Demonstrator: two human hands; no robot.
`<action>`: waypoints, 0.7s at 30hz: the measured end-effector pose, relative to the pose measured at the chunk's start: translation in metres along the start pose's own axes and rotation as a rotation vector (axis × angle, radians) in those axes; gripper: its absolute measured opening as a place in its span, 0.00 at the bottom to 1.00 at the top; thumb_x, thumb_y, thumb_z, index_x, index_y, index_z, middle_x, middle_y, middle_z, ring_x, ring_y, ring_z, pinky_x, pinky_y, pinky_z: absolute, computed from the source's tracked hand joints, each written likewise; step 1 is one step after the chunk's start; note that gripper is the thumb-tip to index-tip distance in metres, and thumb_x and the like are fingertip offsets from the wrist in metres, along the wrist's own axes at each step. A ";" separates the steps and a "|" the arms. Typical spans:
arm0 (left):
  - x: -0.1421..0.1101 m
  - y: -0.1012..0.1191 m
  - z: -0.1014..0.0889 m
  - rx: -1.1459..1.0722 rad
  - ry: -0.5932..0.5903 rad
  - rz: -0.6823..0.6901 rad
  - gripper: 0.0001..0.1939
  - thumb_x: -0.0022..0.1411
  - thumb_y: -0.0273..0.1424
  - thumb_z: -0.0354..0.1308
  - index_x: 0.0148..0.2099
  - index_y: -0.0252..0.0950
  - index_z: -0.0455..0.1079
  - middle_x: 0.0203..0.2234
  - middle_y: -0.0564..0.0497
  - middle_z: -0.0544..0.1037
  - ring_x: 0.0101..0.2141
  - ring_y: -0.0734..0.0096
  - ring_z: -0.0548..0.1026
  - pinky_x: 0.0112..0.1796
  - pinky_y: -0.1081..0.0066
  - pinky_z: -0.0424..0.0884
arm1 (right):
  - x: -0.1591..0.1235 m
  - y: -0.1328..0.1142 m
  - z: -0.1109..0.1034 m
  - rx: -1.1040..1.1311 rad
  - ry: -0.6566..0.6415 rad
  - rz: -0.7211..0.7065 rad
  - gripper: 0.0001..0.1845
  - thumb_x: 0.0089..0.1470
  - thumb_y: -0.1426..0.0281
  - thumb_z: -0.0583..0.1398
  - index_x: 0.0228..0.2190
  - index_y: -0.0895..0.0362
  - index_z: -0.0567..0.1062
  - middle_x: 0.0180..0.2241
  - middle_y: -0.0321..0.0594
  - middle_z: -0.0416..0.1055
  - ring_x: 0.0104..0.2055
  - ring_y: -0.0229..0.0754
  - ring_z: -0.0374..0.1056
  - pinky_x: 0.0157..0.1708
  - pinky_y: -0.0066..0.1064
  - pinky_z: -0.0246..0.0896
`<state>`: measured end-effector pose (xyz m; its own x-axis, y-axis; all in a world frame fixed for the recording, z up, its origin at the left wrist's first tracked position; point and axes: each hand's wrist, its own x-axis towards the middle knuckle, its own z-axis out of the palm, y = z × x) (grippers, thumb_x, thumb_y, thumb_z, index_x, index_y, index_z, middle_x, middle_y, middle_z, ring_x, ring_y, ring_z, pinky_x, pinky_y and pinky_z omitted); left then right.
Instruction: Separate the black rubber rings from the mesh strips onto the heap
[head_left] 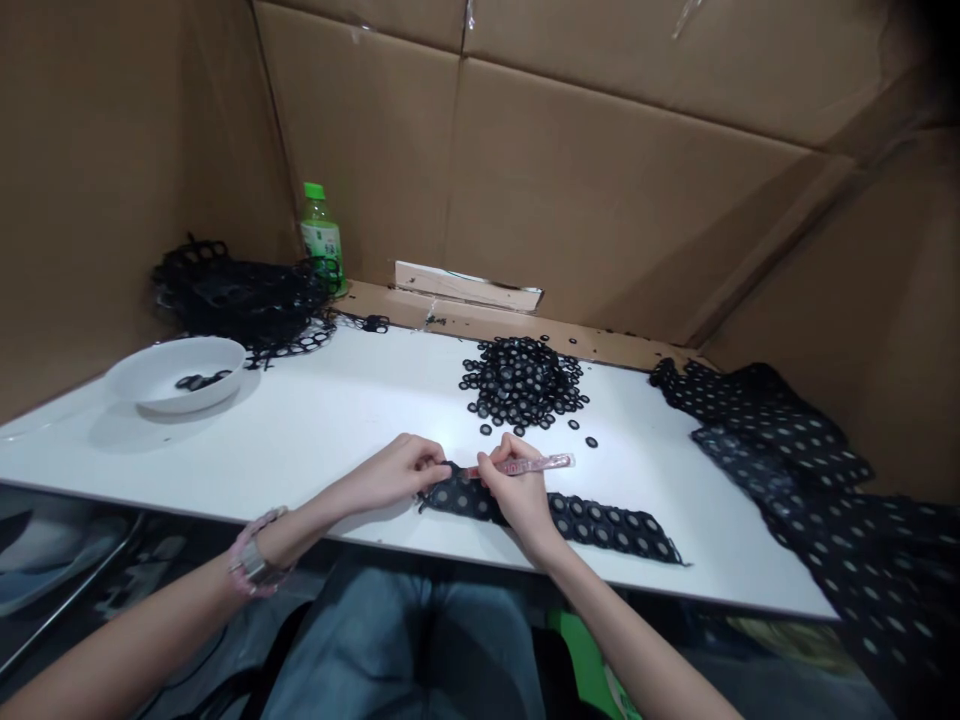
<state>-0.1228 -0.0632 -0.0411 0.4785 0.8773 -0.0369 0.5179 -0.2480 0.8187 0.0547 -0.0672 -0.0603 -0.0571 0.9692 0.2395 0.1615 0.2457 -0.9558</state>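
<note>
A black strip with rows of pale-centred discs (609, 524) lies along the table's front edge. My left hand (399, 470) pinches the upper left corner of this strip between thumb and fingers. Held like a pen in my right hand (521, 492) is a slim tool with a clear and red handle (536, 464). Its tip points left, at the strip's upper edge close to my left fingertips. What kind of tip it has is too small to tell. My right hand covers the middle of the strip.
Behind my hands is a heap of loose black rings (525, 380). A white bowl (191, 400) with a few black pieces stands left, before tangled black netting (240, 295) and a green bottle (322, 240). Dotted black sheets (780, 430) hang over the right edge. Cardboard walls (585, 190) enclose the table.
</note>
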 end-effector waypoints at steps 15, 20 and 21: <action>0.002 -0.009 0.004 -0.156 -0.019 -0.012 0.15 0.58 0.37 0.49 0.25 0.32 0.64 0.17 0.55 0.64 0.21 0.76 0.61 0.23 0.76 0.55 | -0.002 -0.002 0.003 -0.138 -0.117 -0.040 0.13 0.48 0.68 0.56 0.18 0.55 0.59 0.15 0.29 0.57 0.17 0.34 0.54 0.19 0.27 0.47; 0.000 -0.013 0.006 -0.109 0.008 0.010 0.14 0.58 0.36 0.49 0.26 0.32 0.65 0.18 0.55 0.65 0.22 0.75 0.63 0.24 0.76 0.56 | -0.003 -0.004 0.003 -0.185 -0.150 -0.091 0.15 0.49 0.70 0.56 0.16 0.55 0.57 0.15 0.29 0.55 0.18 0.34 0.52 0.20 0.27 0.47; -0.001 -0.014 0.007 -0.105 0.016 0.012 0.14 0.59 0.36 0.49 0.26 0.32 0.65 0.18 0.55 0.65 0.22 0.75 0.63 0.25 0.76 0.57 | -0.003 -0.005 0.003 -0.198 -0.153 -0.109 0.15 0.48 0.70 0.55 0.16 0.55 0.56 0.15 0.29 0.54 0.18 0.33 0.51 0.20 0.27 0.46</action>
<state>-0.1256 -0.0632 -0.0563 0.4724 0.8812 -0.0183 0.4348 -0.2149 0.8745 0.0510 -0.0713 -0.0570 -0.2307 0.9268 0.2965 0.3348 0.3617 -0.8701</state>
